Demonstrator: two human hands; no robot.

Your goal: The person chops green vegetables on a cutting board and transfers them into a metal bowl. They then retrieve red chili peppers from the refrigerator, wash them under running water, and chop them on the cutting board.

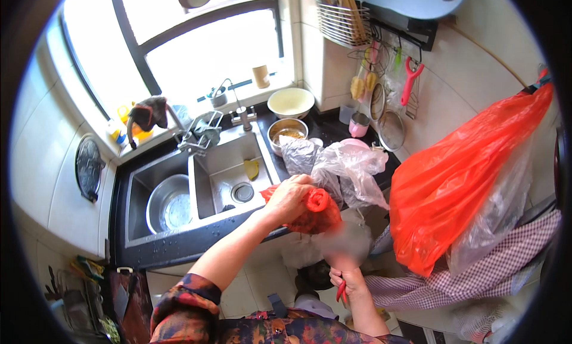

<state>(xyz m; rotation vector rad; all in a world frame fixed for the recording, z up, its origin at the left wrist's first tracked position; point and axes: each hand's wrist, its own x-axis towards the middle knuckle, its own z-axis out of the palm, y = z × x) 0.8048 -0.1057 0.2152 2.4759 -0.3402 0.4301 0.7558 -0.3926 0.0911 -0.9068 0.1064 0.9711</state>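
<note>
My left hand [292,199] grips a red plastic bag [319,214] by its bunched, rolled top, just past the front edge of the counter. The bag bulges, but its contents cannot be made out. Lower and to the right, near my body, my right hand [348,281] is closed around a slim red item [342,292] that pokes out below the fingers. A blurred patch covers the area just above that hand, so the rest of what it holds is hidden. Crumpled clear plastic bags [348,169] lie on the counter beyond my left hand.
A double steel sink [214,165] holds a metal basin [172,203] on the left and a yellow piece [251,169] on the right. Behind the bags stand a steel bowl [288,125] and a cream enamel basin [290,102]. A large red bag [464,178] hangs at right.
</note>
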